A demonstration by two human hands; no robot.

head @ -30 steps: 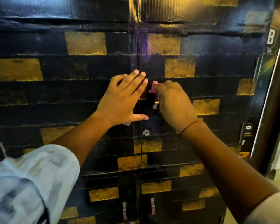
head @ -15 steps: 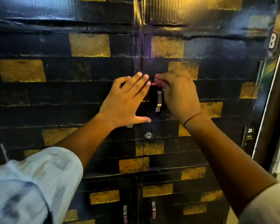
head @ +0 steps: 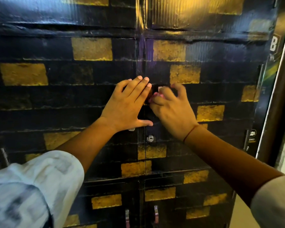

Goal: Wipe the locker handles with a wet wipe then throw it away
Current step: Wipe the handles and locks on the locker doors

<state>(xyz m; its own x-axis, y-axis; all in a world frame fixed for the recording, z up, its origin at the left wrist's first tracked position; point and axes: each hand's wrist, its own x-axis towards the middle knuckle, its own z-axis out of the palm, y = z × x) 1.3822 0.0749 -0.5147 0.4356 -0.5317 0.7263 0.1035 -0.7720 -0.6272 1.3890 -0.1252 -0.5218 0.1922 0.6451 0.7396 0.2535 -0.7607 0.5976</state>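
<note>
A black locker with yellow brick patches fills the view. My left hand (head: 127, 104) lies flat on the left door (head: 72, 96), fingers straight, thumb stretched toward the door seam. My right hand (head: 171, 109) is at the right door's metal handle (head: 160, 89), only the top of which shows above my fingers. It pinches a small pink wet wipe (head: 158, 96) against the handle; most of the wipe is hidden by the fingers. A round keyhole (head: 150, 138) sits just below both hands.
Two more metal handles, the left one (head: 127, 216) and the right one (head: 156, 214), show on the lower doors. A brown door frame (head: 276, 96) runs down the right side, with pale floor (head: 242, 214) at the bottom right. Hinges (head: 0, 155) show at the far left.
My right hand moved up the handle and then back down, now covering most of it with the wipe. My left hand has stayed flat on the left door.
</note>
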